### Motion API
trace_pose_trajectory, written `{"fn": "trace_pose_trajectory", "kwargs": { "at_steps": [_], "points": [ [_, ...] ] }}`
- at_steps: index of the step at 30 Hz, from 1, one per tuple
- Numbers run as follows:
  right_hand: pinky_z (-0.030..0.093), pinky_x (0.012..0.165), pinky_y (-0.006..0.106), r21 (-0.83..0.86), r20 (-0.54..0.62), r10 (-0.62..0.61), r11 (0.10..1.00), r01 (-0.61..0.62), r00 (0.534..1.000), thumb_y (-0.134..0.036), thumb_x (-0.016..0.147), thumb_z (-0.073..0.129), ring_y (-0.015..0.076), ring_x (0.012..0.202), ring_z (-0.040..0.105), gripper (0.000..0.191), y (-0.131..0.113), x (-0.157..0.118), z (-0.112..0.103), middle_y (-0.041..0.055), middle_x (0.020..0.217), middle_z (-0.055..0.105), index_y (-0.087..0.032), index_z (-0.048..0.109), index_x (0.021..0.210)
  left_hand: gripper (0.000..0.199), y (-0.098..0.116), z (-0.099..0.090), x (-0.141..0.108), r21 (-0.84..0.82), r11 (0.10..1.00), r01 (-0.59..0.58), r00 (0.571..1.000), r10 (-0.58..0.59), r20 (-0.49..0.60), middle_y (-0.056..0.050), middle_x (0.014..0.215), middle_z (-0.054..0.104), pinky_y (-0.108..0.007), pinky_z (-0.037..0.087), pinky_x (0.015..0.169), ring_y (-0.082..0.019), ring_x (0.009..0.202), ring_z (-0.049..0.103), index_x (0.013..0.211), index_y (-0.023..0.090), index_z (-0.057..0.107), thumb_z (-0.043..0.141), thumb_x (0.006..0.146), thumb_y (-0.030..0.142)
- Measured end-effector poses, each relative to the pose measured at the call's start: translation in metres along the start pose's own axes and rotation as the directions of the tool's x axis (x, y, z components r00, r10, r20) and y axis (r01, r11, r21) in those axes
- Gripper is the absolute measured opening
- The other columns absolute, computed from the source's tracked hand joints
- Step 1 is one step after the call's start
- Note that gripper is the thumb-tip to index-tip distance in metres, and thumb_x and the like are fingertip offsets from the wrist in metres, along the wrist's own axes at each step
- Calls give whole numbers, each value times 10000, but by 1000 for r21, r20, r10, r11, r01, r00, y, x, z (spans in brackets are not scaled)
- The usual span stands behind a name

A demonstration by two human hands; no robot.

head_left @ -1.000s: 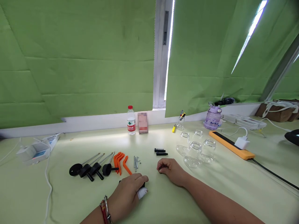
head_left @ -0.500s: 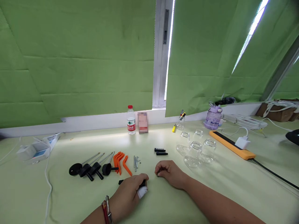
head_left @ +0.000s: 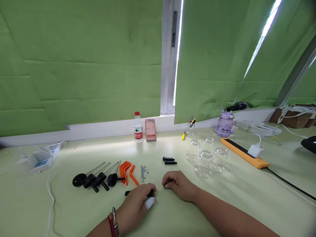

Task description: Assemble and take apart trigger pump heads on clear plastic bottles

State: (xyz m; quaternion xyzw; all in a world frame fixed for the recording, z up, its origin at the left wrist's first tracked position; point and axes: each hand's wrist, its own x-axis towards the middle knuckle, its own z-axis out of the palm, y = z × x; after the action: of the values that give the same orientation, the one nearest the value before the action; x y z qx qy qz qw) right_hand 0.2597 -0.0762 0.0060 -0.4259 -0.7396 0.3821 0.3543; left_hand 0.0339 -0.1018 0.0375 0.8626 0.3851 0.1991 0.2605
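Note:
My left hand [head_left: 134, 204], white tape around its thumb, is closed on a black plastic part [head_left: 150, 193]. The part's thin end pokes out on the far side of the hand, and the rest is hidden by the palm. To its right, my right hand [head_left: 179, 185] pinches a small dark piece [head_left: 165, 187] just above the table, too small to name. Beyond the hands lie two black pieces with springs [head_left: 169, 161] and several metal bolts [head_left: 143, 173]. Orange bent handles [head_left: 133, 176] and black round-headed parts with metal rods [head_left: 100, 178] lie to the left.
Several clear glass jars [head_left: 206, 158] stand at the right, before an orange power strip [head_left: 243, 154] with a white charger [head_left: 255, 150]. A water bottle [head_left: 138, 128] and a pinkish box [head_left: 150, 130] stand at the back. A white cable [head_left: 50, 194] runs down the left side.
My right hand has shifted slightly left, its fingertips still pinched. My left hand keeps its hold on the black part; the view has moved a little.

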Motion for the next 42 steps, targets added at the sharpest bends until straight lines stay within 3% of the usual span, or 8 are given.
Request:
{"fn": "trace_pose_trajectory", "kwargs": {
  "at_steps": [15, 19, 23, 27, 31, 37, 42],
  "points": [
    [458, 700, 268, 177, -13, 33, 984, -30, 999, -104, 718, 532, 144, 725, 577, 145, -1, -1, 2, 13, 766, 653, -179, 637, 783, 114, 1, -1, -1, 47, 998, -32, 999, 30, 30, 8, 832, 590, -237, 388, 674, -150, 751, 525, 906, 229, 499, 410, 850, 185],
    [475, 709, 286, 222, -80, 64, 974, -44, 995, -166, 741, 552, 150, 724, 579, 141, 6, 2, 3, 21, 794, 646, -177, 611, 868, 123, 2, -1, 0, 42, 999, -33, 999, 32, 29, 4, 829, 595, -237, 395, 675, -150, 750, 532, 902, 227, 502, 404, 847, 178],
    [473, 748, 314, -42, -211, 49, 997, -59, 976, -203, 787, 521, 177, 782, 585, 199, 12, 4, 0, 44, 846, 642, -183, 638, 946, 122, 3, -1, -1, 29, 999, -39, 999, 38, 23, -6, 843, 605, -241, 405, 686, -155, 761, 541, 901, 222, 508, 406, 845, 183],
    [469, 731, 317, -315, -198, -20, 948, -44, 980, -168, 782, 517, 182, 769, 579, 262, 13, 3, -3, 50, 869, 629, -206, 659, 1000, 125, 2, -2, -1, 29, 999, -38, 999, 38, 28, -9, 847, 608, -245, 411, 687, -160, 763, 545, 901, 222, 511, 402, 848, 190],
    [469, 702, 295, -373, -164, -37, 928, -27, 986, -149, 785, 518, 162, 740, 571, 274, 9, 1, -1, 50, 930, 603, -215, 654, 1014, 144, 1, -1, -1, 37, 999, -29, 999, 28, 21, -7, 851, 609, -245, 410, 688, -161, 768, 547, 924, 230, 513, 408, 841, 177],
    [439, 787, 317, -438, -98, -148, 894, 91, 984, -153, 791, 550, 184, 875, 544, 159, -4, -3, 1, 43, 944, 578, -220, 692, 813, 137, 1, -1, 1, 43, 999, -31, 999, 30, 23, 0, 844, 610, -240, 405, 689, -158, 765, 543, 907, 229, 511, 417, 836, 159],
    [397, 836, 367, -493, -27, -163, 860, 129, 986, -187, 740, 659, 203, 894, 526, 83, -7, -4, 3, 31, 941, 602, -241, 722, 743, 165, -1, 0, 0, 43, 999, -30, 999, 29, 24, 3, 854, 610, -234, 403, 691, -156, 772, 543, 923, 234, 516, 418, 827, 142]
  ]
}}
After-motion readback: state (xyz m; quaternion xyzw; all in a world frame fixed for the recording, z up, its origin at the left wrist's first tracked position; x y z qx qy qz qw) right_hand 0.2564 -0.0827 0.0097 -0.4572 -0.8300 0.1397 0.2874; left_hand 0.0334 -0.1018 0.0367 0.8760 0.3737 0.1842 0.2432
